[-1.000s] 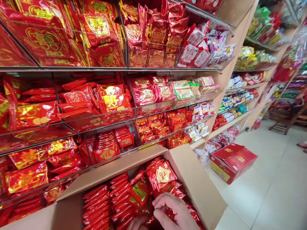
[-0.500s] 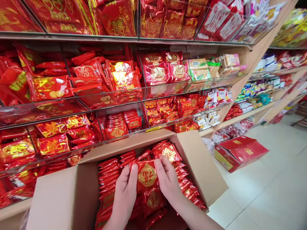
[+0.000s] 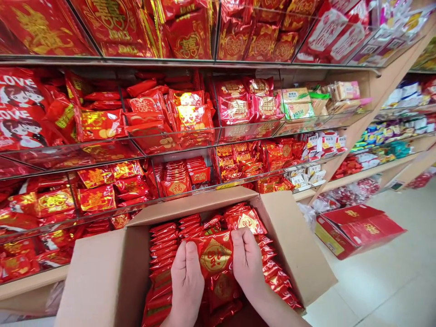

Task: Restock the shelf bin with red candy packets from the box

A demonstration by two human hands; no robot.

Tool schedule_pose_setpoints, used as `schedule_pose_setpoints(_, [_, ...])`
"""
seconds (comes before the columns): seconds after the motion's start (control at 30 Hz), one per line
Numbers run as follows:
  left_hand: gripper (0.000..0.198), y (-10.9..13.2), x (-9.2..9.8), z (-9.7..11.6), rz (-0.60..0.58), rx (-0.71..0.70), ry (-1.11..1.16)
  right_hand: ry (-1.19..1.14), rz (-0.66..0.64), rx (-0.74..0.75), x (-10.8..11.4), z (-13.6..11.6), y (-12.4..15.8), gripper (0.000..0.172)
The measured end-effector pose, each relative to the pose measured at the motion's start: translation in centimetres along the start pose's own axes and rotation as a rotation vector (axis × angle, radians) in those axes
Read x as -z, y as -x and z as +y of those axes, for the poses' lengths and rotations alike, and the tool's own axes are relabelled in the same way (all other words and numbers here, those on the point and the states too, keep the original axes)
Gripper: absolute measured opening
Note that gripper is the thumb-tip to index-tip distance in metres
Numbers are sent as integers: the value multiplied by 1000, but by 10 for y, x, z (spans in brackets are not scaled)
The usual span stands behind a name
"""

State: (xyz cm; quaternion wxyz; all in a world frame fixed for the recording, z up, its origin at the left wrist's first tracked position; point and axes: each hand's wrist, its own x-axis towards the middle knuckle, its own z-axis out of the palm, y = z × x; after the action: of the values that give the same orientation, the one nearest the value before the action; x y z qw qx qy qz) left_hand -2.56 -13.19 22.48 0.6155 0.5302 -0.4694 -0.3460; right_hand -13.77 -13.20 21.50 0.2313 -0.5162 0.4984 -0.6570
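Note:
Between my two hands is a red foil snack packet [image 3: 215, 254] with a gold diamond emblem, held by its two ends above an open cardboard box [image 3: 91, 277]. My left hand [image 3: 187, 277] pinches the packet's left end with the thumb on top. The right end is pinched in my right hand [image 3: 247, 259]. Stacked rows of matching red packets [image 3: 161, 272] fill the box's left side, and more packets [image 3: 272, 268] line its right side. Just below the held one lies another packet [image 3: 223, 288]. My fingertips are partly hidden behind the packet.
Shelves with clear dividers [image 3: 218, 131] rise behind the box, full of red and gold snack packs. Similar packets [image 3: 176, 181] sit in a bin on a lower shelf. A red carton [image 3: 361, 229] stands on the tiled floor [image 3: 381, 290] to the right.
The view has shifted left, so the shelves and box appear farther right. Both hands still grip the packet, which is now tilted differently, its right end higher.

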Motion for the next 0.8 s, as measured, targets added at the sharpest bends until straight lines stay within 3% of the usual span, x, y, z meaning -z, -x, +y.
schedule_pose_setpoints(0.2, [39, -6, 4, -8, -83, 143, 14, 31, -70, -29, 1, 2, -14, 28])
schedule_pose_setpoints(0.33, [42, -19, 14, 7, -181, 16, -161, 96, -220, 4, 6, -1, -32, 29])
schedule_pose_setpoints(0.47, [38, -34, 21, 25, -554, -59, -261, 129, -426, 83, 7, -8, -43, 27])
schedule_pose_setpoints(0.53, [31, -35, 22, 27, -680, -68, -315, 88, -431, 77, 4, -10, -42, 28])
schedule_pose_setpoints(0.6, [30, -33, 20, 24, -612, -74, -303, -40, -358, -28, 1, -10, -37, 28])
schedule_pose_setpoints(0.67, [34, -29, 18, 16, -405, -21, -235, -232, -303, -210, -2, -9, -28, 24])
schedule_pose_setpoints(0.8, [38, -22, 13, 1, -31, 225, -140, -518, -502, -450, -9, -6, -5, 27])
